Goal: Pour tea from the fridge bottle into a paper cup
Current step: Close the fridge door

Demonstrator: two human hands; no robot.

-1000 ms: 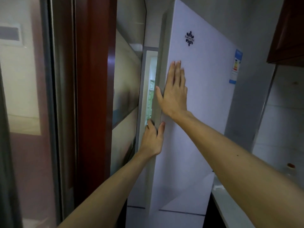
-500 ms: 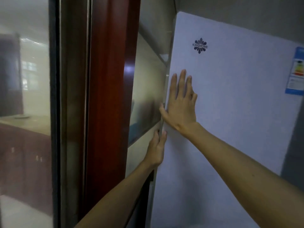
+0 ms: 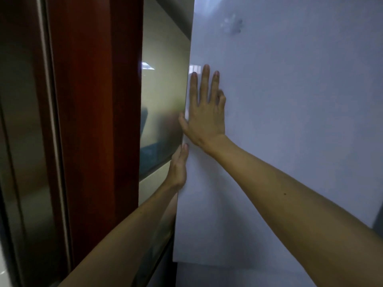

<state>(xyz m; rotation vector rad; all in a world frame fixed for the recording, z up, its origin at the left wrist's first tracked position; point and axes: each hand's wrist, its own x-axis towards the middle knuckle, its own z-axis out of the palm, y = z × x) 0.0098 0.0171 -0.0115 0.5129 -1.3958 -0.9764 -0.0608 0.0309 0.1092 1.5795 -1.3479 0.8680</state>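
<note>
Head view: right hand (image 3: 204,114) flat on fridge door (image 3: 290,141); left hand (image 3: 178,168), seemingly straight-fingered at its edge, risks pinching if it shuts.

Only a narrow slot lies between the fridge door (image 3: 290,141) and the glass panel (image 3: 163,96) beside it.

Fridge door (image 3: 290,141) cut off top, right; logo (image 3: 232,25) blurred, unreadable.

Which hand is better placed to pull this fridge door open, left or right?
Left, probably. The left hand sits at the left edge of the fridge door, where its fingers could hook around. The right hand lies flat on the front face, fingers straight: good for pushing, not pulling.
</note>
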